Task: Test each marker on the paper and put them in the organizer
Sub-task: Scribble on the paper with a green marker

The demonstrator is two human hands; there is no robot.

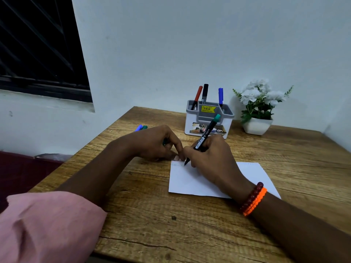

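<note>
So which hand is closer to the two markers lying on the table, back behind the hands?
Left. The left hand rests just in front of the loose markers. The right hand is farther off on the paper, writing with the green-capped marker.

The right hand [210, 158] grips a green-capped marker [204, 138], its tip on the paper [190, 181].

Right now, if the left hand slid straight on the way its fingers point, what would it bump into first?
Most likely the right hand: the left hand points rightward, fingertips nearly touching it beside the paper.
</note>
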